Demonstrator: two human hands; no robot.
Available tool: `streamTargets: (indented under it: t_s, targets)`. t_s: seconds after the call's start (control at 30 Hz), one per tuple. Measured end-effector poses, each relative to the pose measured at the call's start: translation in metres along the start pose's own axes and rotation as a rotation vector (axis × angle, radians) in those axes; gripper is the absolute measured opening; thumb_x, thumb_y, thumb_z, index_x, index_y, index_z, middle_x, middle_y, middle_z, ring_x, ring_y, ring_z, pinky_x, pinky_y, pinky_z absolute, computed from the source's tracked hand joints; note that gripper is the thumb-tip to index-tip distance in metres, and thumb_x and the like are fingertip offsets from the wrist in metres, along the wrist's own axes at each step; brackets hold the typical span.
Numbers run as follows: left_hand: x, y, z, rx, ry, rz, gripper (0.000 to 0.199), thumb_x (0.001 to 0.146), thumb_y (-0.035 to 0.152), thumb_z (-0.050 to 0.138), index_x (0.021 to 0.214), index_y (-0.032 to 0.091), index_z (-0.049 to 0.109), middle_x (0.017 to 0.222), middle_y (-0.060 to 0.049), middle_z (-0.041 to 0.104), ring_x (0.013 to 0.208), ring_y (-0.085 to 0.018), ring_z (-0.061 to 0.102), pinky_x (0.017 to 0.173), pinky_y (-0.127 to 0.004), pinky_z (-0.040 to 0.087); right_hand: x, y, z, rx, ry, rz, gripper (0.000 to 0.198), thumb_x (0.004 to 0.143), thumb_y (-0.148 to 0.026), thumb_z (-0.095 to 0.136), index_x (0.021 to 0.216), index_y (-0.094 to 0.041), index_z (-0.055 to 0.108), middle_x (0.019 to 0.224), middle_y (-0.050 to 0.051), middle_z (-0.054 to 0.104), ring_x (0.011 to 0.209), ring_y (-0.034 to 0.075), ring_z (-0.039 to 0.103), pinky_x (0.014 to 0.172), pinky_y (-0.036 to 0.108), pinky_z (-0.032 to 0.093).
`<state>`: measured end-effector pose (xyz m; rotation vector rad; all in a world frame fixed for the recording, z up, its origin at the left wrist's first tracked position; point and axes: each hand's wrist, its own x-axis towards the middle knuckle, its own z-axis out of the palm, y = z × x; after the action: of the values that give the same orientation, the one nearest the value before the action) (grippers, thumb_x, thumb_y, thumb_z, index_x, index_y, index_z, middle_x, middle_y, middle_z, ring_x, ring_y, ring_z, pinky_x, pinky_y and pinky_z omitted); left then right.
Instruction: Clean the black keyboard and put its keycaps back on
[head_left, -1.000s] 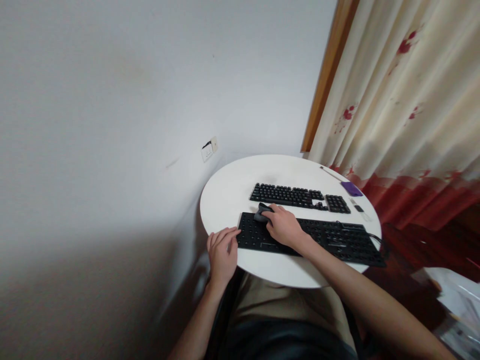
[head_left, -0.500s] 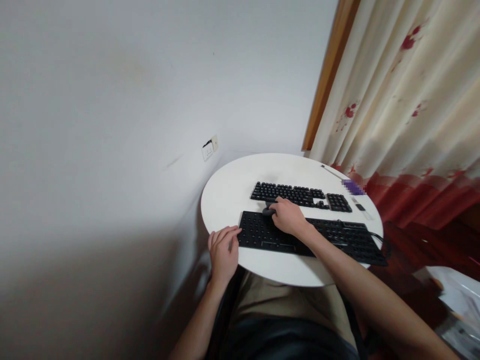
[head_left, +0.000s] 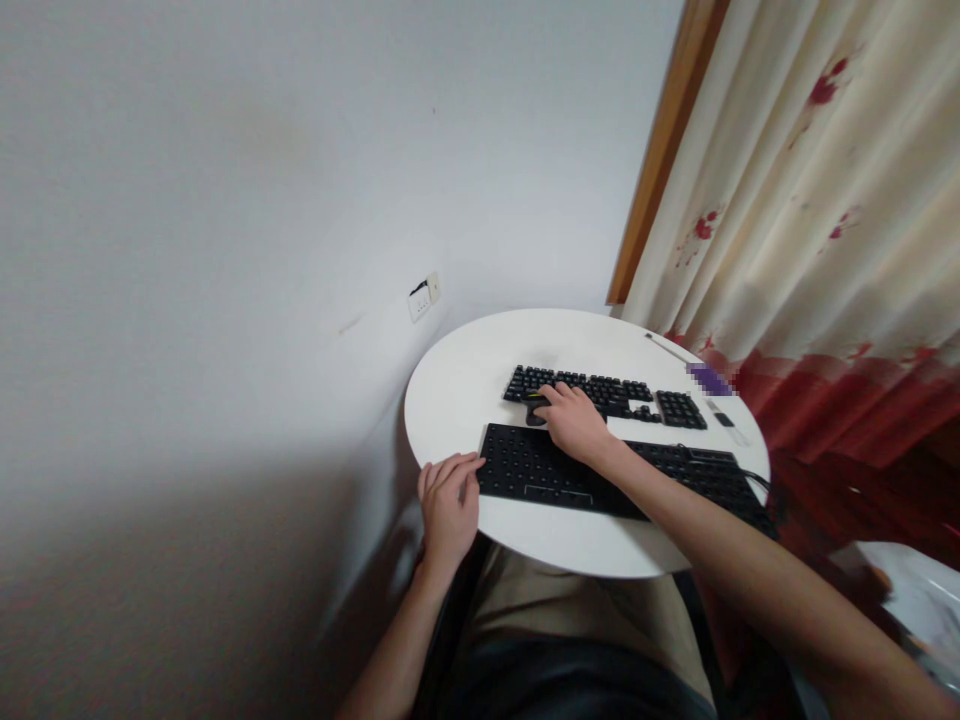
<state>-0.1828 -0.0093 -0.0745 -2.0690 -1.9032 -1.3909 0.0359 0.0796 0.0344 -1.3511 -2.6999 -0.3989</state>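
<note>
A black keyboard base [head_left: 540, 472] with its keycaps off lies across the front of the round white table [head_left: 450, 380]. My left hand [head_left: 450, 500] rests at the table's rim, its fingers stretched out and the fingertips touching the base's left end. Over the base's rear edge, my right hand [head_left: 577, 425] is closed on a small dark rounded object [head_left: 535, 412] with a yellow-green streak. What kind of object it is I cannot make out. Just behind it, black keycaps [head_left: 600, 388] are laid out in keyboard order, with a separate block of keycaps [head_left: 681, 410] on the right.
A purple item [head_left: 711, 378] with a thin rod lies at the table's right rim, near a small dark-and-clear piece [head_left: 724, 416]. The keyboard's black cable [head_left: 754, 478] loops at the right edge. A wall socket [head_left: 420, 300] and a patterned curtain [head_left: 780, 200] stand beyond.
My right hand has shifted slightly away from me with the dark object, which now shows a yellow-green streak near the keycaps. My left hand stays at the base's left end.
</note>
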Motion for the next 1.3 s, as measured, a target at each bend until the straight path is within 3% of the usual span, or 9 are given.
streamTargets:
  t_s: [0.13, 0.23, 0.43, 0.63, 1.0, 1.3]
  targets:
    - [0.0, -0.001, 0.001, -0.002, -0.006, -0.006, 0.029, 0.094, 0.019, 0.047, 0.106, 0.028, 0.072, 0.118, -0.003, 0.072, 0.114, -0.024, 0.061, 0.112, -0.05, 0.03, -0.001, 0.0, -0.001, -0.002, -0.026, -0.033, 0.033, 0.092, -0.011, 0.046, 0.104, -0.02, 0.076, 0.127, 0.012, 0.059, 0.111, 0.029, 0.048, 0.089, 0.04, 0.039]
    - [0.0, 0.0, 0.0, -0.008, -0.007, -0.005, 0.029, 0.093, 0.019, 0.048, 0.105, 0.029, 0.072, 0.117, -0.002, 0.073, 0.114, -0.024, 0.061, 0.112, -0.05, 0.03, -0.003, 0.002, -0.002, -0.009, -0.02, 0.017, 0.031, 0.092, -0.012, 0.046, 0.098, -0.017, 0.076, 0.121, 0.014, 0.061, 0.109, 0.029, 0.049, 0.088, 0.04, 0.04]
    - [0.001, 0.004, -0.001, -0.003, 0.015, -0.009, 0.028, 0.093, 0.02, 0.047, 0.103, 0.028, 0.072, 0.115, -0.003, 0.073, 0.113, -0.024, 0.061, 0.111, -0.05, 0.031, -0.012, 0.004, 0.002, 0.042, -0.044, 0.023, 0.035, 0.091, -0.011, 0.046, 0.107, -0.022, 0.075, 0.125, 0.012, 0.059, 0.109, 0.028, 0.049, 0.088, 0.038, 0.04]
    - [0.001, 0.002, 0.0, 0.001, 0.008, -0.006, 0.028, 0.094, 0.019, 0.047, 0.104, 0.029, 0.072, 0.116, -0.002, 0.073, 0.113, -0.024, 0.061, 0.112, -0.051, 0.03, -0.02, -0.001, 0.01, 0.066, -0.025, 0.137, 0.034, 0.09, -0.012, 0.048, 0.11, -0.021, 0.073, 0.124, 0.013, 0.058, 0.108, 0.029, 0.049, 0.086, 0.038, 0.041]
    - [0.001, 0.003, -0.001, -0.003, 0.006, -0.004, 0.028, 0.093, 0.019, 0.047, 0.104, 0.028, 0.072, 0.116, -0.003, 0.073, 0.114, -0.024, 0.062, 0.111, -0.051, 0.03, -0.024, -0.004, -0.003, 0.086, -0.029, 0.149, 0.032, 0.09, -0.013, 0.047, 0.107, -0.02, 0.074, 0.122, 0.013, 0.059, 0.109, 0.028, 0.049, 0.088, 0.038, 0.041]
    - [0.0, 0.001, 0.001, -0.006, 0.01, -0.006, 0.029, 0.093, 0.019, 0.047, 0.104, 0.028, 0.072, 0.116, -0.002, 0.073, 0.114, -0.024, 0.062, 0.112, -0.051, 0.03, -0.027, -0.016, 0.011, 0.128, 0.005, 0.161, 0.033, 0.089, -0.014, 0.048, 0.109, -0.019, 0.073, 0.118, 0.013, 0.06, 0.106, 0.027, 0.05, 0.089, 0.036, 0.042]
